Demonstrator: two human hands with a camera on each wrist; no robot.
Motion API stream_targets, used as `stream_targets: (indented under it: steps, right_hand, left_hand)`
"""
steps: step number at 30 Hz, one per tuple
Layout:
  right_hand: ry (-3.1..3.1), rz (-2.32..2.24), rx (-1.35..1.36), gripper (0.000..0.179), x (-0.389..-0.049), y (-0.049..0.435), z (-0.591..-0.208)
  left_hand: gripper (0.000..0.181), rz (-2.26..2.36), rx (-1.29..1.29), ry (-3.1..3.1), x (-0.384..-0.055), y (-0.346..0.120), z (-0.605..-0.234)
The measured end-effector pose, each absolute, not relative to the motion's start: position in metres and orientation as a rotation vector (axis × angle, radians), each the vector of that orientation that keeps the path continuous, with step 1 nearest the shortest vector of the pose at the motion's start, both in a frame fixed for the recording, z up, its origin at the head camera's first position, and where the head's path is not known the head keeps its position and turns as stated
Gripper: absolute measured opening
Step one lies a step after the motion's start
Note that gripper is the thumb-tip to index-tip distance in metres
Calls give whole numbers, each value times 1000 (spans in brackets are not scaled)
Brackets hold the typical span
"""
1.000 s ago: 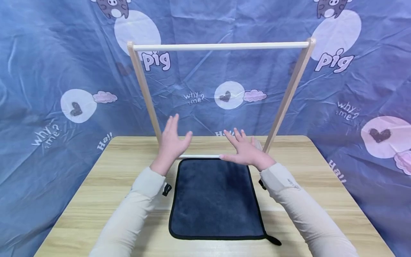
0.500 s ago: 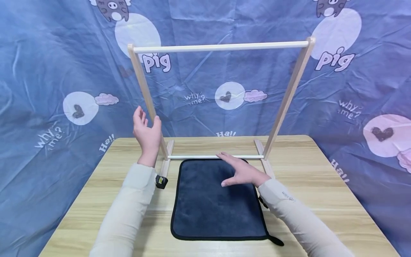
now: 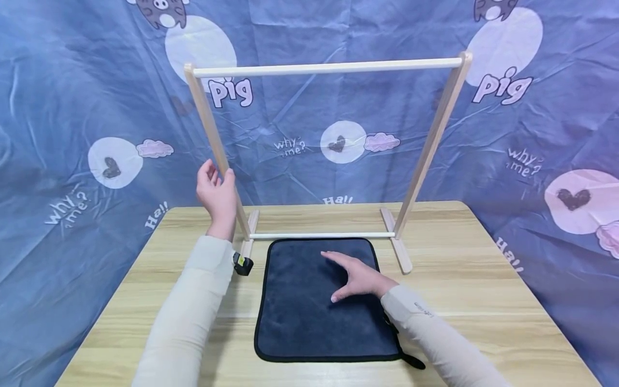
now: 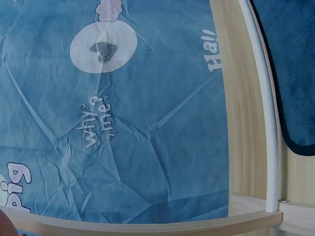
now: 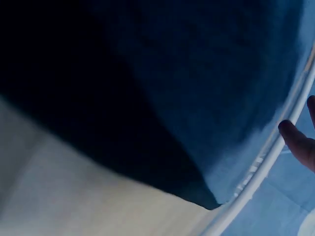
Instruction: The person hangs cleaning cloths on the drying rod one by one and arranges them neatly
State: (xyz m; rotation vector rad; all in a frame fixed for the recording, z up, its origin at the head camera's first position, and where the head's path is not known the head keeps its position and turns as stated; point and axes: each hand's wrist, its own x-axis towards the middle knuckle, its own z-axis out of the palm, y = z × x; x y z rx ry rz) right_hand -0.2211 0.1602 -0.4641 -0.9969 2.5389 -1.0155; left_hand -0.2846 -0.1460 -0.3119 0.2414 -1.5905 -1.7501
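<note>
A wooden rack (image 3: 430, 145) stands upright toward the back of the table, its two posts joined by a top bar (image 3: 329, 68) and a thin lower rod (image 3: 321, 235). In front lies a flat navy towel (image 3: 309, 328) with black edging and a corner loop (image 3: 413, 362). My left hand (image 3: 217, 201) is at the rack's left post, fingers loosely bent, the thumb overlapping the post in the head view. Over the towel hovers my right hand (image 3: 360, 279), thumb and fingers spread, holding nothing. The towel (image 5: 206, 88) fills much of the right wrist view.
The wood-grain table (image 3: 483, 301) has rounded far corners. Behind and beside it hangs a blue printed curtain (image 3: 290, 177). The rack's right foot (image 3: 400, 255) extends forward beside the towel. A small black device (image 3: 242, 264) sits at my left wrist.
My left hand has moved left from the middle to the left post, its fingers bending more. My right hand has come down and nearer over the towel. The towel stays put.
</note>
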Motion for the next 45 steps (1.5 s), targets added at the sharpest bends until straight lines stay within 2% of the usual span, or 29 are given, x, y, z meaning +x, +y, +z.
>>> stream_targets:
  steps: [20,45]
  right_hand:
    - [2591,-761,-948,94,-224,162,-472]
    - [2654,-648,-1019,79,-221,158,-470]
  left_hand:
    - [25,-1671,330,-1563,-299,-146,-308]
    - [21,-1580,319,-1619,-301,-147,-312]
